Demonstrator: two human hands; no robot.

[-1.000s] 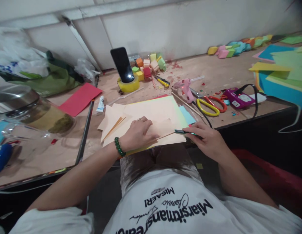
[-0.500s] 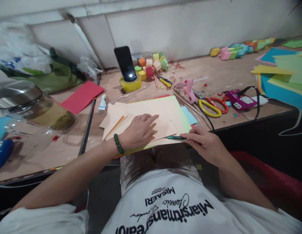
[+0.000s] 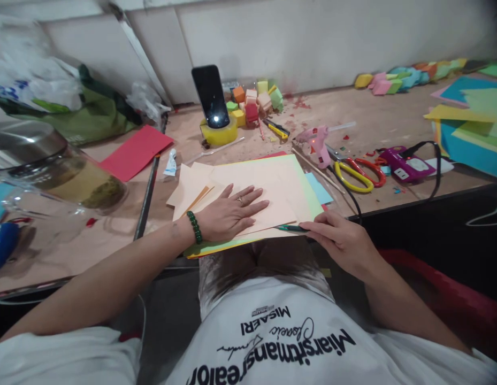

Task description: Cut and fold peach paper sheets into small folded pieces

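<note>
My left hand (image 3: 235,214) lies flat with its fingers spread on a peach sheet of paper (image 3: 248,176), a green bead bracelet on its wrist. Under that sheet is a stack of coloured paper whose light green edge (image 3: 306,187) shows at the right. In my right hand (image 3: 344,239) is a slim green utility knife (image 3: 289,228), pinched between thumb and fingers. It lies along the near edge of the peach paper, pointing left; its far end within the fingers is hidden. Narrow folded peach strips (image 3: 200,198) rest left of the sheet, by my left hand.
Scissors (image 3: 354,176), a pink glue gun (image 3: 318,144) and a purple power socket (image 3: 406,163) lie to the right. Behind the paper, a phone (image 3: 210,96) leans on yellow tape (image 3: 220,132). A glass jar (image 3: 79,176) stands left.
My left hand has flattened and its fingers have spread out on the peach paper. My right hand keeps the utility knife at the paper's near edge. The view has shifted slightly.
</note>
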